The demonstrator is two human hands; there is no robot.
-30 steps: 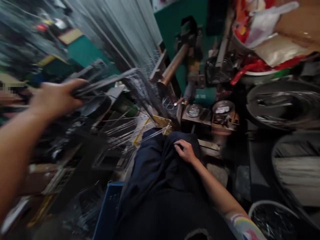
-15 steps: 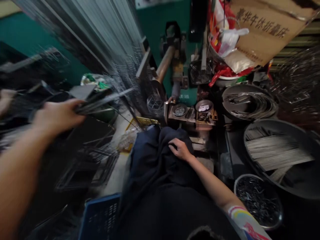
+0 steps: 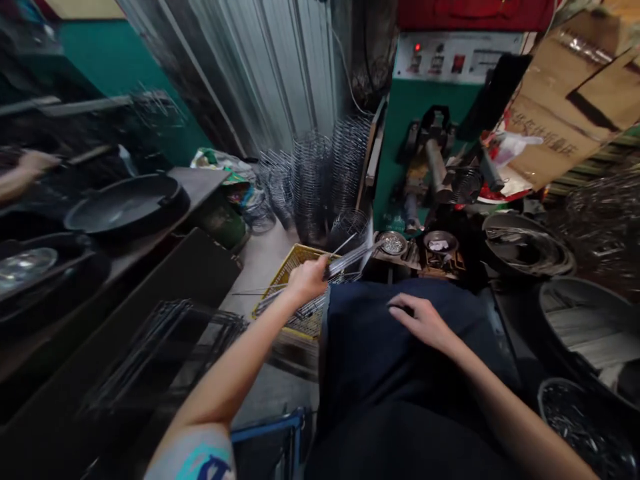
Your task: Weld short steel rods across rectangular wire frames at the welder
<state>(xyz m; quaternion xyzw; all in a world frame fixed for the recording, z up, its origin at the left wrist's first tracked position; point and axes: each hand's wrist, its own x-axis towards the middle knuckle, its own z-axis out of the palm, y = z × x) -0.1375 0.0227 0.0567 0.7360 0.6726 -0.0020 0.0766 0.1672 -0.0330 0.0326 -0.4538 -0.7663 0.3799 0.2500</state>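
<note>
- Swings the left hand [image 3: 307,280] in from the far left to the middle, fist closed round a bundle of thin metal rods [image 3: 350,257].
- Holds that bundle above the yellow basket [image 3: 280,277], tips toward the small dishes [image 3: 393,243] at the foot of the green machine [image 3: 395,153].
- Keeps the right hand [image 3: 425,323] on the dark apron [image 3: 390,380], now flatter, fingers spread, gripping nothing.
- Leaves little room: stacked wire rings [image 3: 320,173] just behind the basket, black pans [image 3: 125,207] on the left bench, a basin [image 3: 550,293] and a bucket [image 3: 543,400] close on the right.
- Shares the far left edge with another person's hand [image 3: 30,163], well apart.
</note>
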